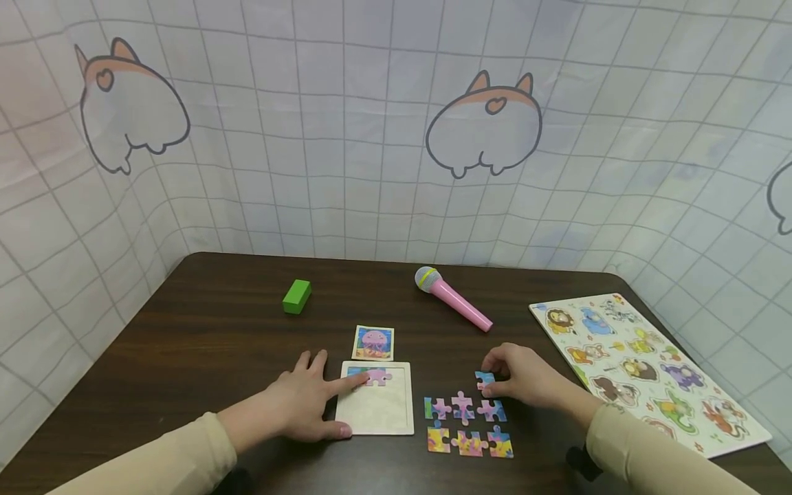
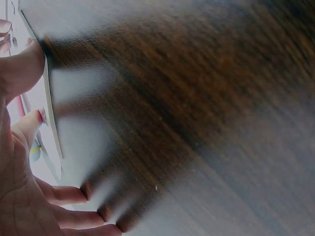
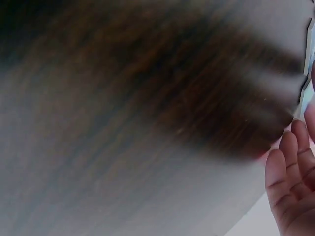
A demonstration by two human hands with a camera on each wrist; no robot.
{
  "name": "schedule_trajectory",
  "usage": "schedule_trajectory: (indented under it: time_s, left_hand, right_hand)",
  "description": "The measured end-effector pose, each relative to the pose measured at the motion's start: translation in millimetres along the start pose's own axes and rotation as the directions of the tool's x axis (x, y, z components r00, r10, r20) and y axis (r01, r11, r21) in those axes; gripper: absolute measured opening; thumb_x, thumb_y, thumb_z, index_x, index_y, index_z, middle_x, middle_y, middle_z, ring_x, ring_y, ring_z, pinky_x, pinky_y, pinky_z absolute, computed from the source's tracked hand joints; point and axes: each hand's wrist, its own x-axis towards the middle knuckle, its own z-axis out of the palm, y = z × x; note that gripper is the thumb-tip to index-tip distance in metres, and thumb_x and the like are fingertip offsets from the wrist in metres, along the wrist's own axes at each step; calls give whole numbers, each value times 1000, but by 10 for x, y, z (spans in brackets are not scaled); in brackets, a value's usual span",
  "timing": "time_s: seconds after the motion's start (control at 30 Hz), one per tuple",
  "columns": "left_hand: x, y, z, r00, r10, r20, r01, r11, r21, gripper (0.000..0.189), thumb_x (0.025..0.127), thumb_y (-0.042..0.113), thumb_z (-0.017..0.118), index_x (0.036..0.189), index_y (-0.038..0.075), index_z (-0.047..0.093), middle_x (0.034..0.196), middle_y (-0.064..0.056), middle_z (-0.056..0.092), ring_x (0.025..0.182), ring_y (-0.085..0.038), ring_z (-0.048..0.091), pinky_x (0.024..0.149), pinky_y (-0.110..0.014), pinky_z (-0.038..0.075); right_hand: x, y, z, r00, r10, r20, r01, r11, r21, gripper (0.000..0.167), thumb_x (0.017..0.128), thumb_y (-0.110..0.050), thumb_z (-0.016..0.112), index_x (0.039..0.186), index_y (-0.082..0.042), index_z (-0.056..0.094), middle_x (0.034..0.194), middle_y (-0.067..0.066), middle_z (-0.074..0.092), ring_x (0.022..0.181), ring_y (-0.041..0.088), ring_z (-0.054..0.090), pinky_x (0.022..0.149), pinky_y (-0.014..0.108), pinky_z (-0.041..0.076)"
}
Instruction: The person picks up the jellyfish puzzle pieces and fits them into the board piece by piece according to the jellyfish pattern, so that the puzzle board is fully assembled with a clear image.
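- Nearest the camera: your cream sleeves, entering at the lower left and lower right of the head view.
- Left hand: your fingers stand spread apart; the index finger rests across the fitted puzzle pieces at the top of the pale puzzle tray, and the thumb touches the rim near its lower left corner.
- Right hand: your thumb and fingertips pinch a blue-and-pink puzzle piece, just beyond six loose puzzle pieces on the dark table.
- Governing relation, as judged: the tray's bare top right corner lies left of the pinched piece, roughly level with it; the fitted strip's long axis runs left to right. Your right hand is nearer the piece, your left the tray.
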Motion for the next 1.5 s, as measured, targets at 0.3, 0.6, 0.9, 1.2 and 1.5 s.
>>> schedule_trajectory:
  time_s: [0.3, 0.6, 0.9, 1.2, 1.5]
  left_hand:
    - [-9, -8, 14, 1000, -1, -11, 1, 1000, -6, 81, 84, 62, 75, 155, 41, 42, 157, -34, 34, 142, -62, 32, 98, -72, 45]
    - [-16, 2, 9, 1000, -3, -12, 3, 1000, 0, 81, 83, 63, 75, 154, 41, 43, 157, -34, 35, 143, -60, 32, 100, -72, 44]
    - [-20, -1, 11, 1000, -6, -11, 6, 1000, 12, 81, 83, 64, 74, 154, 42, 43, 157, -33, 35, 143, -59, 33, 98, -70, 46]
    - [-5, -7, -3, 1000, -12, 12, 12, 1000, 10, 80, 84, 66, 72, 155, 41, 42, 158, -34, 33, 144, -59, 32, 99, -71, 45]
    - [4, -14, -6, 999, -18, 28, 17, 1000, 15, 81, 85, 67, 71, 155, 44, 40, 159, -33, 32, 144, -60, 32, 100, -71, 44]
  right_hand:
    - [33, -114, 31, 998, 2, -68, 1, 999, 39, 28, 85, -12, 84, 96, -11, 58, 81, -3, 63, 72, 11, 55, 65, 26, 46]
    - [182, -311, 102, 995, -29, -91, 48, 975, 217, 13, 91, -6, 75, 97, -7, 63, 80, -1, 72, 75, 11, 68, 66, 26, 52]
    - [394, -681, 165, 999, 48, -20, -35, 907, 419, 9, 95, -6, 71, 102, -1, 67, 82, 6, 72, 73, 15, 69, 68, 33, 60]
    - [554, -970, 303, 991, 120, 53, -131, 904, 406, 8, 92, -7, 75, 94, 0, 72, 73, 7, 73, 63, 11, 68, 63, 31, 61]
    - [647, -1091, 419, 980, 170, 100, -196, 897, 397, 10, 90, -9, 78, 88, -1, 73, 69, 6, 73, 60, 10, 69, 60, 27, 59]
